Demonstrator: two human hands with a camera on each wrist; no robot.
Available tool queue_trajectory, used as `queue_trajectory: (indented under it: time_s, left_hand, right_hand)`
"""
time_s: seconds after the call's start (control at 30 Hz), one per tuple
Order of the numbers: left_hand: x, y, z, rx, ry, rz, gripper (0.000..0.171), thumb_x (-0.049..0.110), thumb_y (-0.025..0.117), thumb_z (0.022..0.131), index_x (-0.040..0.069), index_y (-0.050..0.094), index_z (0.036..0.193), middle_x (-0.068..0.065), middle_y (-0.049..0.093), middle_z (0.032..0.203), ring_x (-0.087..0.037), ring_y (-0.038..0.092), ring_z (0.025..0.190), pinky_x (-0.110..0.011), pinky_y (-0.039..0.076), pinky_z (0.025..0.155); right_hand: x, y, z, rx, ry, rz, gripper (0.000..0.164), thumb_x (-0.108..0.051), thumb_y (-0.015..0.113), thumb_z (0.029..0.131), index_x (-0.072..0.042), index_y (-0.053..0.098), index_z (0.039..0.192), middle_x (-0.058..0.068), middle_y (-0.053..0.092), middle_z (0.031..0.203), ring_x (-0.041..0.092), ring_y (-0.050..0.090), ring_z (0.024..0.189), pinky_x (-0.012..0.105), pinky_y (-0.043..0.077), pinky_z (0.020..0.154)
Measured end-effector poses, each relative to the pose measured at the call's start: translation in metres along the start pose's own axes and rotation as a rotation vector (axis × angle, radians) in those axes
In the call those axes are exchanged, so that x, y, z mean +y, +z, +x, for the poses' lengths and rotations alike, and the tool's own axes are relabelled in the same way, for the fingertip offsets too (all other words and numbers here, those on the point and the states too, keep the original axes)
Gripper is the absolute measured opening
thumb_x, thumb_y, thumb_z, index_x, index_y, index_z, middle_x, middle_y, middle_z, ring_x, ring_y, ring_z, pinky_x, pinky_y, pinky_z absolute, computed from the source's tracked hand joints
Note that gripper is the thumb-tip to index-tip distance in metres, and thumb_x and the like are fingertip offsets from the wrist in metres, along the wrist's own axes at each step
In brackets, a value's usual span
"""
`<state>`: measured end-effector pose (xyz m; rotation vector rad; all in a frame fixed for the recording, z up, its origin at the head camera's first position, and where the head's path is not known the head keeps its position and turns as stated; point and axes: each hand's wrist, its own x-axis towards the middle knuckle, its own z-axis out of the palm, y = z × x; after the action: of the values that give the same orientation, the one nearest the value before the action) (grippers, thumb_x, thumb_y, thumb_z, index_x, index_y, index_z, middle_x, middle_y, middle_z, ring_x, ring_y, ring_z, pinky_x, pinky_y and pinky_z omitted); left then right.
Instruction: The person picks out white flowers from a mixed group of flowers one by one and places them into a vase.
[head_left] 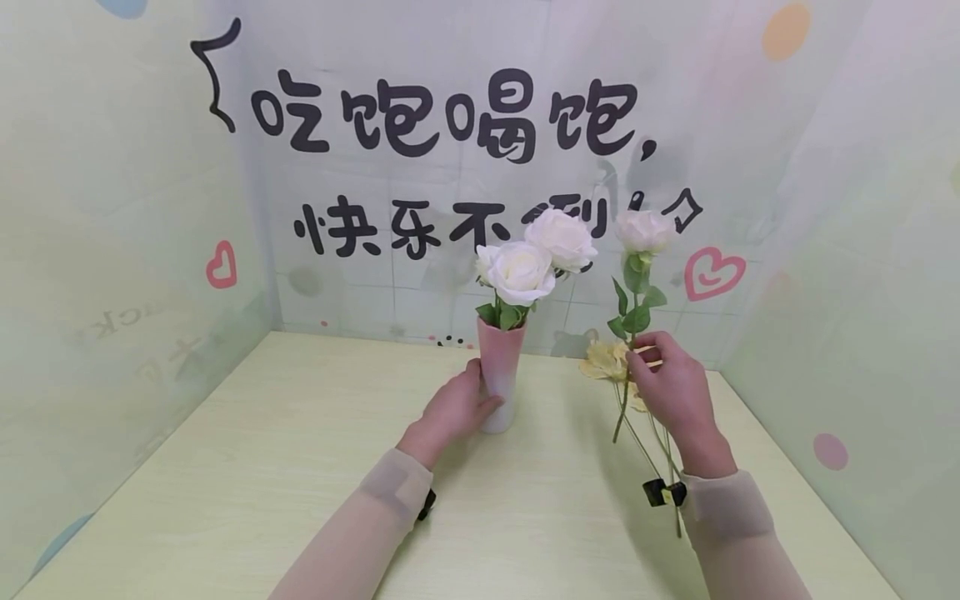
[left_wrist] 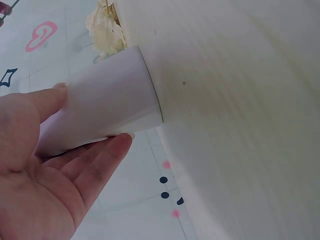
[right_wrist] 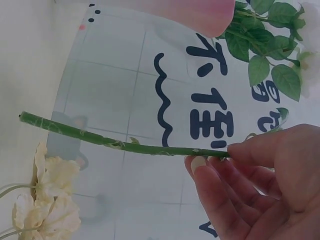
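Note:
A tall vase (head_left: 501, 354), pink at the top and fading to white, stands upright near the back wall. My left hand (head_left: 453, 408) grips its lower part, thumb on one side and fingers on the other; the left wrist view shows the vase base (left_wrist: 115, 92) against the table. Two white roses (head_left: 521, 271) with green leaves stick out of its mouth. To the right, my right hand (head_left: 675, 387) pinches a single pale pink rose (head_left: 645, 232) by its stem, bloom upward. In the right wrist view the bare lower stem (right_wrist: 150, 149) extends past the fingertips.
Cream-yellow flowers (head_left: 603, 360) on thin stems lie on the table beneath and beside the right hand. The pale wooden table (head_left: 247, 467) is bounded by a printed back wall (head_left: 420, 50) and side walls left and right.

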<state>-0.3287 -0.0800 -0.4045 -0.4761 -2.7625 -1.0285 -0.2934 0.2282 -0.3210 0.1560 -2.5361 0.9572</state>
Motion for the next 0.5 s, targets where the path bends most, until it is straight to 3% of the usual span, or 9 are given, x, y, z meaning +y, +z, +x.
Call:
queue_trajectory:
  time_s: [0.5]
  left_hand:
    - [-0.0010, 0.0004, -0.0002, 0.000, 0.004, -0.004, 0.069, 0.024, 0.072, 0.108, -0.011, 0.039, 0.158, -0.029, 0.062, 0.153, -0.042, 0.066, 0.139, -0.055, 0.056, 0.115]
  right_hand:
    - [-0.0053, 0.0027, -0.0030, 0.000, -0.023, 0.007, 0.029, -0.023, 0.063, 0.111, -0.003, 0.064, 0.132, 0.022, 0.076, 0.117, 0.033, 0.079, 0.093, 0.029, 0.063, 0.066]
